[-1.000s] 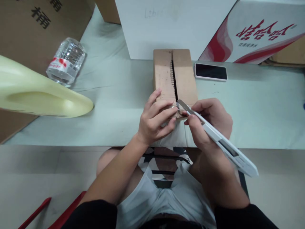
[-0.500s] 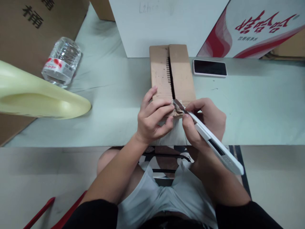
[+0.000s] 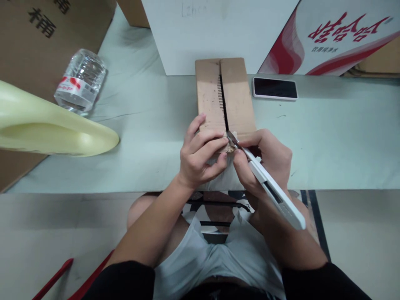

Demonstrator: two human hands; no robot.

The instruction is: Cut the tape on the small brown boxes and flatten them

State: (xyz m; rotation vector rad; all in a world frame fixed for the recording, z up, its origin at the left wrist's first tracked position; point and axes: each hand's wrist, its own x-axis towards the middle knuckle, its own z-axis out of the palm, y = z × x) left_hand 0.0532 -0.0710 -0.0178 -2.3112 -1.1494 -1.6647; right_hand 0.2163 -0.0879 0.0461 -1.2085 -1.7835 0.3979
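A small brown cardboard box (image 3: 225, 93) lies on the pale table, its two top flaps meeting at a dark centre slit. My left hand (image 3: 201, 156) grips the box's near end, fingers curled over its edge. My right hand (image 3: 265, 160) is closed round a white utility knife (image 3: 271, 187). The knife's metal blade tip sits at the near end of the slit, right beside my left fingertips.
A phone (image 3: 275, 88) lies face up to the right of the box. A clear water bottle (image 3: 79, 81) lies on its side at the left. A pale yellow curved object (image 3: 53, 129) juts in from the left. Large cartons (image 3: 337, 33) stand along the back.
The knife has drawn slightly toward me and steepened, its blade tip staying at the near end of the slit. My left hand has kept its grip on the box.
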